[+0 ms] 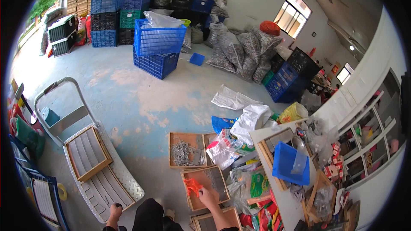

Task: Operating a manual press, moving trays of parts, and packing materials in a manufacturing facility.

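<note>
The right hand (208,196) pinches an orange plastic piece (192,185) lying just leftward over a shallow wooden tray (218,179) (left hand (115,209) grips the cart's edge).

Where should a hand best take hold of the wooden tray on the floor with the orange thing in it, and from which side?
Probably by the raised wooden rim of the wooden tray, from the person's near left side. The tray lies flat and tilted; that edge is bare, while the right hand touches the orange thing inside and bags crowd the right.
</note>
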Motion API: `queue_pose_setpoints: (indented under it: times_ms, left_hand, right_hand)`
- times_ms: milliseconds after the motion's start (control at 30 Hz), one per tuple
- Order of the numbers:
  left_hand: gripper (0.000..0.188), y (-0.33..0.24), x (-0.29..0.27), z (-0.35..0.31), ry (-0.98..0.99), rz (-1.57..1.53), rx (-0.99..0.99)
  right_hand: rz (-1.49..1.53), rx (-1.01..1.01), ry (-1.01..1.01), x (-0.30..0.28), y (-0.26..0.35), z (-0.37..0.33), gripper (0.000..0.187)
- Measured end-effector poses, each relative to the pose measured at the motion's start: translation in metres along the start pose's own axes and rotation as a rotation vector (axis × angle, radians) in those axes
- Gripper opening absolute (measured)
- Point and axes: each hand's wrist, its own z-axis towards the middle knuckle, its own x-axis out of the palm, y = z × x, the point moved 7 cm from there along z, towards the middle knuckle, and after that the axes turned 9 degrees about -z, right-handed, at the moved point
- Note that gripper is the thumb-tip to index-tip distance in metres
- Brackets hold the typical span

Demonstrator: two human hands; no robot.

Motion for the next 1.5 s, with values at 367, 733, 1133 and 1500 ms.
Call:
queue_pose_setpoints:
  times_ms: [367,733,1133,1500]
  left_hand:
    - [0.017,-0.071,0.018,0.268,-0.073,0.211,-0.265]
    - [0.024,-0.526,0.163,0.497,0.021,0.244,0.117]
    - [0.026,-0.712,0.374,0.685,0.403,0.45,-0.135]
    - [0.029,-1.039,0.545,0.877,0.364,0.301,0.087]
  right_hand:
    - [-0.171,-0.295,0.078,0.027,0.055,0.245,0.026]
    - [-0.115,0.012,0.301,-0.01,0.124,0.446,0.028]
    - [0.111,0.005,0.115,-0.141,0.178,0.857,0.023]
    - [0.0,-0.082,0.0,-0.303,0.214,1.217,0.025]
